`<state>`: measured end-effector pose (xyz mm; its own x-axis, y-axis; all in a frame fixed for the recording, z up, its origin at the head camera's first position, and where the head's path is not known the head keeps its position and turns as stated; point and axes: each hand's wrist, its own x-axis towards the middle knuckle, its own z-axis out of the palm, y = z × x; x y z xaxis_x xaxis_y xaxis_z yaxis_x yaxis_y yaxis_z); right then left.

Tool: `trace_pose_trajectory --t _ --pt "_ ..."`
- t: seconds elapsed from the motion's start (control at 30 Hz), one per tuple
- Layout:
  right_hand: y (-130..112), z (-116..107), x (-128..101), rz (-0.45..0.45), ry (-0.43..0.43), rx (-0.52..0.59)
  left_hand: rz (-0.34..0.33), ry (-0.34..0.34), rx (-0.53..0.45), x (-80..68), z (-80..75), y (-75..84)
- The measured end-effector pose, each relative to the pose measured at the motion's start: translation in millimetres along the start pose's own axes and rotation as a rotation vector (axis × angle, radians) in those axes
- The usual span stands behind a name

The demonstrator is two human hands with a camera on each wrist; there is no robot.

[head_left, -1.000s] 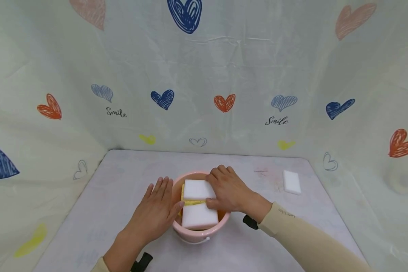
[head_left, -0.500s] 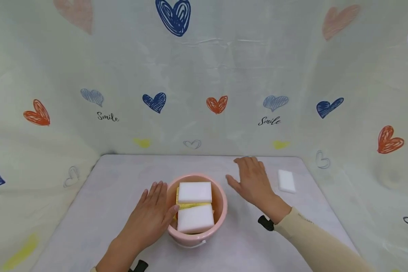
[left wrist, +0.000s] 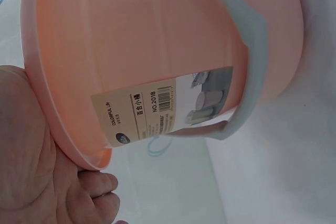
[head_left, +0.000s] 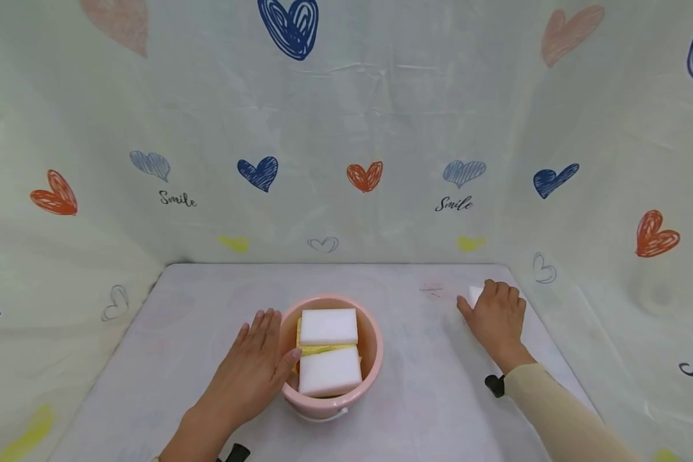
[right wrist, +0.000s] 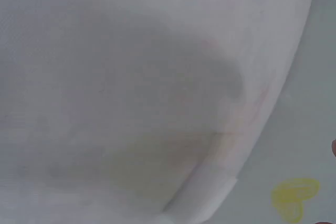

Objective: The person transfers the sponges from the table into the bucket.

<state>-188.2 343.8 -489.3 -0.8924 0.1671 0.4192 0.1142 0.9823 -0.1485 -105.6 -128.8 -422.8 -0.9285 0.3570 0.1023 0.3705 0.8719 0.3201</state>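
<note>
A pink bucket (head_left: 376, 366) stands on the table, with two white sponge blocks, the far one (head_left: 328, 326) and the near one (head_left: 330, 372), on top of something yellow (head_left: 317, 350) inside. My left hand (head_left: 245, 372) lies with straight fingers against the bucket's left rim, its thumb over the edge. In the left wrist view the palm (left wrist: 26, 150) touches the rim beside a labelled wall. My right hand (head_left: 498, 321) is over a third white sponge block (head_left: 475, 294) at the table's far right, mostly hiding it. The right wrist view shows that block (right wrist: 202, 195) lying flat on the table.
The bucket's pale handle (left wrist: 257, 51) hangs down its side. A white table (head_left: 208, 289) carries faint reddish marks (head_left: 431, 290) near its back right. Behind it hangs a pale curtain (head_left: 323, 115) printed with hearts and "Smile".
My right hand has left the bucket's right rim and moved right to the lone sponge block. My left hand stays at the bucket's rim. The head view has shifted slightly.
</note>
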Motion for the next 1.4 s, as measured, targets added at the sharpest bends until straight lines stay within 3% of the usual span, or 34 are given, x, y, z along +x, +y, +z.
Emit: trace_pose_trajectory --t 0.17,0.4,0.93,1.1,1.4 --pt "27 15 -5 0.083 -0.125 -0.060 0.002 0.001 -0.009 -0.1 0.0 0.6" --pt "48 30 -7 0.103 -0.192 -0.097 0.003 0.001 -0.011 -0.5 1.1 0.2" --pt "54 35 -9 0.169 -0.367 -0.084 -0.017 -0.007 -0.018 0.3 2.4 0.5" --pt "54 39 -10 0.171 -0.338 -0.077 -0.020 -0.009 -0.016 0.7 3.5 0.9" --pt "44 38 -3 0.070 -0.154 -0.003 -0.006 0.011 -0.012 -1.2 2.5 0.7"
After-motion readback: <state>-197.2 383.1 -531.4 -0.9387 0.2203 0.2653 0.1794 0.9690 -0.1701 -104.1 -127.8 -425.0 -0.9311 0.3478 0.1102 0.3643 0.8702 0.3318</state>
